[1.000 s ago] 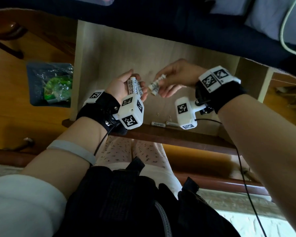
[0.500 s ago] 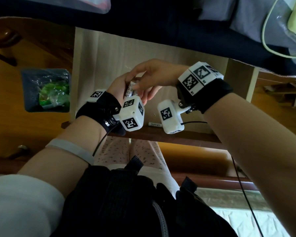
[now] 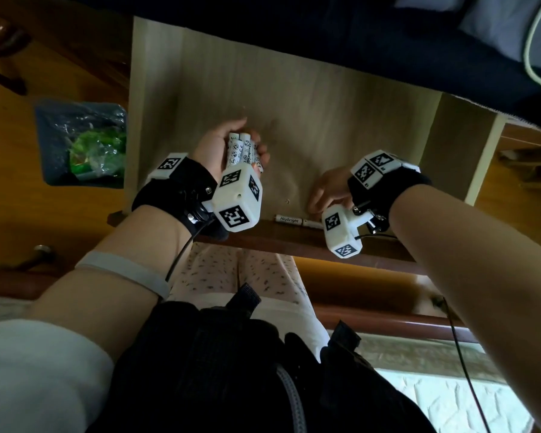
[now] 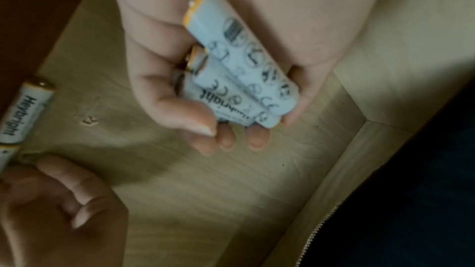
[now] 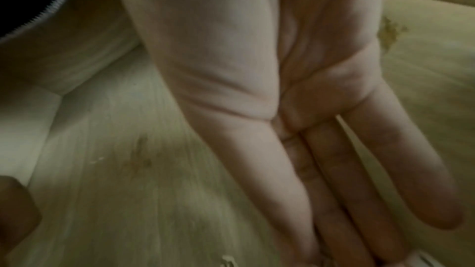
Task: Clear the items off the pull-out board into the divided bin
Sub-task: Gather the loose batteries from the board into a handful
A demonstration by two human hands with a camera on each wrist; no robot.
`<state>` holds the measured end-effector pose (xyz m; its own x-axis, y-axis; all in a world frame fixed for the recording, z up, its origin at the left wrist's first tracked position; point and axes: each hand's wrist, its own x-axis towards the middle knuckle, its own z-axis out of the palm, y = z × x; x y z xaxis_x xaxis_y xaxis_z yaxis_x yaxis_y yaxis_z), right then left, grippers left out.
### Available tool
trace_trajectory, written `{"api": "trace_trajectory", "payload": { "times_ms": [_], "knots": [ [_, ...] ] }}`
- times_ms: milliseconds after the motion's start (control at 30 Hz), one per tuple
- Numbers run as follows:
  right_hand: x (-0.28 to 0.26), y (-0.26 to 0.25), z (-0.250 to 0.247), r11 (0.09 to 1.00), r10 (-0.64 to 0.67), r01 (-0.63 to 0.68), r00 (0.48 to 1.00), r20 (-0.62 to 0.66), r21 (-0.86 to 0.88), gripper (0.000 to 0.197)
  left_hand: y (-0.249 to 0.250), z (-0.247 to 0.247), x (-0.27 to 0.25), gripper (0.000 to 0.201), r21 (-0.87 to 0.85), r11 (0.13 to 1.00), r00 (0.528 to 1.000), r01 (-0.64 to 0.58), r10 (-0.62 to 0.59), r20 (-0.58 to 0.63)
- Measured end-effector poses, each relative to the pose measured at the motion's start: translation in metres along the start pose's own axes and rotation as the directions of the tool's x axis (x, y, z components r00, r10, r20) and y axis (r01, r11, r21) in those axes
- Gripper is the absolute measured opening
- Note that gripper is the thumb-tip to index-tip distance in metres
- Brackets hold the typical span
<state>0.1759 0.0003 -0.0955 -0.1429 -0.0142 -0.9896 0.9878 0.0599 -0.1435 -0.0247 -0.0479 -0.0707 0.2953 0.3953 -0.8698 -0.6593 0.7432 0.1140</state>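
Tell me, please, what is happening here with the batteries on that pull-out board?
A person is gathering white Heybright batteries off the light wooden pull-out board. The left hand holds a small bundle of batteries in its grip. The right hand, fingers extended, reaches down to two more batteries lying end to end at the board's near edge, its fingertips at the nearer one. The divided bin is not in view.

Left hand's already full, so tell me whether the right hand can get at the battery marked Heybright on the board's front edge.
Probably yes. The right hand is open, holds nothing, and sits just beside the battery on the board, with nothing between them. The left hand grips the other batteries.
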Motion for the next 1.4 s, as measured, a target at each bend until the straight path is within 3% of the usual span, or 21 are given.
{"api": "trace_trajectory", "payload": {
  "times_ms": [200,333,467,667,833,1133,1267,1400],
  "knots": [
    [0.008,-0.008,-0.002,0.980,-0.018,0.045,0.990,0.140,-0.191,0.034,-0.001,0.000,0.002,0.036,-0.038,0.999,1.000,0.000,0.000,-0.001],
    [0.013,-0.009,0.003,0.977,-0.030,0.063,0.987,0.158,-0.203,0.030,0.000,-0.004,0.005,0.036,-0.008,1.000,1.000,0.009,-0.009,0.015],
    [0.013,-0.018,0.006,0.988,-0.015,0.059,0.958,0.287,-0.145,0.013,0.002,0.000,0.004,0.037,-0.002,1.000,1.000,0.005,-0.005,0.005],
    [0.011,-0.038,0.017,0.996,-0.076,0.071,0.989,0.126,0.046,0.028,0.006,0.003,0.000,0.039,0.010,1.000,1.000,-0.029,0.028,0.014],
    [0.005,-0.042,0.010,0.995,-0.104,0.104,0.994,-0.037,-0.004,0.031,0.008,0.001,-0.006,0.039,0.015,0.999,0.999,-0.046,0.046,0.004],
    [0.005,-0.045,0.009,0.970,-0.110,0.127,0.990,0.090,-0.207,0.037,0.000,-0.013,-0.014,0.038,-0.015,0.999,0.999,-0.042,0.043,0.022],
    [0.006,-0.044,0.011,0.947,-0.135,0.144,0.990,0.050,-0.286,0.010,-0.004,-0.015,-0.019,0.036,-0.043,0.998,0.999,-0.049,0.049,-0.014],
    [0.013,-0.041,0.015,0.951,-0.187,0.207,0.977,0.104,-0.230,0.021,-0.005,-0.015,-0.019,0.036,-0.050,0.997,0.998,-0.066,0.066,-0.010]
  ]
}}
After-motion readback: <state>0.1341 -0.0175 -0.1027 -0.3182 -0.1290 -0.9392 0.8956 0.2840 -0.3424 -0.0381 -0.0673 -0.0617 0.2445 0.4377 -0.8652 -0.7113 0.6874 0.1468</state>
